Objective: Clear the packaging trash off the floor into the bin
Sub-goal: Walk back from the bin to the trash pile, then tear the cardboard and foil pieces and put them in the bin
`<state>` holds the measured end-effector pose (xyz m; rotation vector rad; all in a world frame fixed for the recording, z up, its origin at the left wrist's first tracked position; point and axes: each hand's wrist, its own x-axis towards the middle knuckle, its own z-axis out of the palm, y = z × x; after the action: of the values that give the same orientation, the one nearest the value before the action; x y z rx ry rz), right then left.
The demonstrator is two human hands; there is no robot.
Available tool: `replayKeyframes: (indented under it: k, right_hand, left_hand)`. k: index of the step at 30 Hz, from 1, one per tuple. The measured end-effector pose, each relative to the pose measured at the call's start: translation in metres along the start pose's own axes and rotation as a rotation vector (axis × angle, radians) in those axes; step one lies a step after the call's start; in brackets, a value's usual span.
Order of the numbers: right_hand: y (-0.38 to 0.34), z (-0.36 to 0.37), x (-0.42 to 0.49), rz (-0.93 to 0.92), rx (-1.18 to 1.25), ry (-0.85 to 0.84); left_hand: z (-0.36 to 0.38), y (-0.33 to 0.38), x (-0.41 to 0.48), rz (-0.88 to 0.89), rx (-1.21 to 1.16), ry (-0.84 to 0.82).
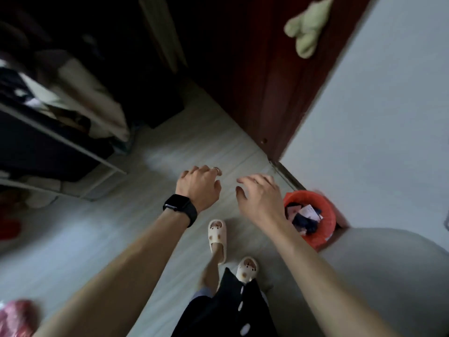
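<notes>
My right hand (260, 199) hangs just beside the orange bin (326, 235), and my left hand (198, 188) is farther from it. Both are loose-fingered and empty, probably because the packaging trash (306, 215) I can see lies inside the bin.

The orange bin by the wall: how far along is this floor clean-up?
Done: the orange bin already holds packaging scraps. In hand: nothing; the left hand and right hand are empty above the floor. Left: perhaps the blurred pink bundle at the lower left; I cannot tell whether it is trash.
</notes>
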<state>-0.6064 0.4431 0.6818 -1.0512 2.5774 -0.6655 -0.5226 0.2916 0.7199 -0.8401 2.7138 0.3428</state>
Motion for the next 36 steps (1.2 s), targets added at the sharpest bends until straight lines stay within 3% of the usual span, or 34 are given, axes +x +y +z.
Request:
replayKeyframes:
  k: [8, 17, 26, 36]
  right_hand:
    - [-0.163, -0.031, -0.010, -0.373, 0.025, -0.031]
    - [-0.356, 0.002, -0.068, -0.831, -0.015, -0.177]
    - [-0.517, 0.104, -0.233, -1.117, -0.092, -0.471]
    - [-0.660, 0.206, -0.384, -1.324, -0.236, -0.635]
  left_hand:
    - [-0.074, -0.125, -0.174, -0.423, -0.103, 0.245]
    - [-0.073, -0.247, -0.399, -0.940, -0.153, 0.419]
    - [-0.005, -0.329, -0.646, -1.368, -0.286, 0.453]
    - [0.074, -0.412, -0.838, -1.626, -0.404, 0.438]
